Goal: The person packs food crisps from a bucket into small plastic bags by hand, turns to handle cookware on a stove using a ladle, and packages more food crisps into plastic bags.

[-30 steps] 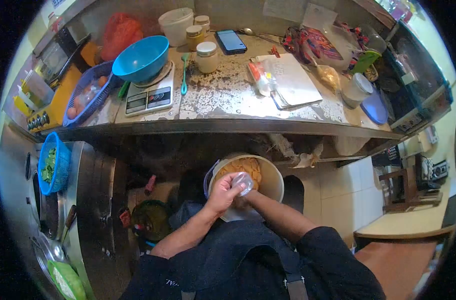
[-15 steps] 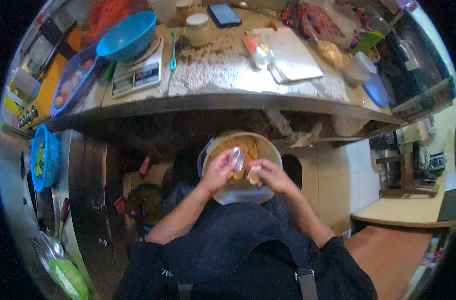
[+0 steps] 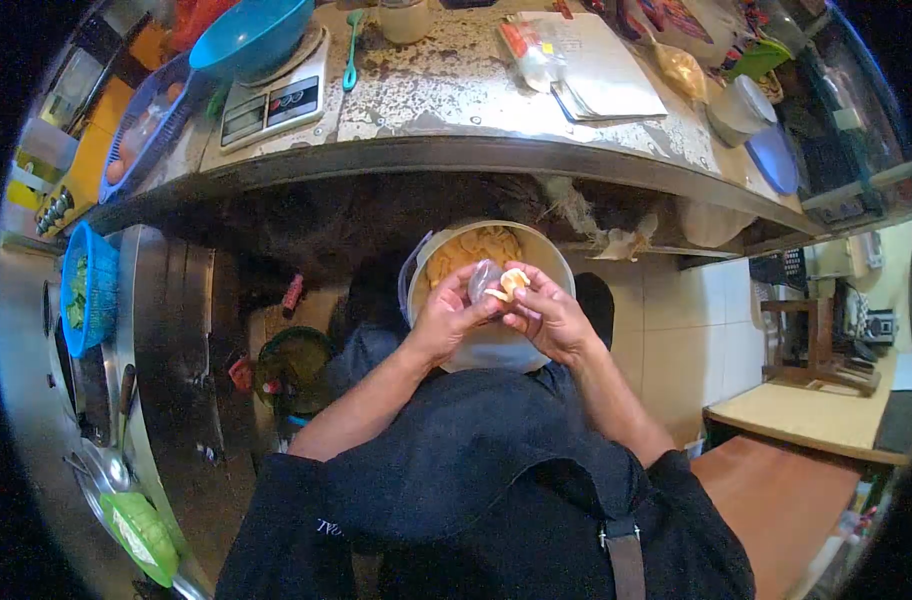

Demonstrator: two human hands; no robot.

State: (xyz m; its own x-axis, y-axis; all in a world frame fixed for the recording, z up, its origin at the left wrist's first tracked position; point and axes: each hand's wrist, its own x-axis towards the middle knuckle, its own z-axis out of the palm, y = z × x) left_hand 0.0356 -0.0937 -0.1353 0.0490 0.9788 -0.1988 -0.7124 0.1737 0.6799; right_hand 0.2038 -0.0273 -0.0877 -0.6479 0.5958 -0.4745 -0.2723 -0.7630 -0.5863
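My left hand (image 3: 450,318) is closed around a small clear plastic bag (image 3: 484,280). Beside it, my right hand (image 3: 553,318) grips pale yellow-orange pieces (image 3: 515,283) between thumb and fingers, close to the bag's mouth. Both hands are over the near part of a white bucket (image 3: 560,262), which stands between the legs. Many tan-orange pieces (image 3: 466,250) lie inside the bucket, toward its far side. How the fingertips meet the bag is partly hidden.
The counter edge (image 3: 456,155) runs beyond the bucket. On it are a scale (image 3: 273,112), a blue bowl (image 3: 251,38), a notebook (image 3: 606,70) and a jar (image 3: 742,110). A blue basket of greens (image 3: 89,290) stands left; a wooden stool (image 3: 811,340) is right.
My right hand has come up out of the bucket with pieces and moved in beside the bag in my left hand. The view has tilted down, so the counter sits higher.
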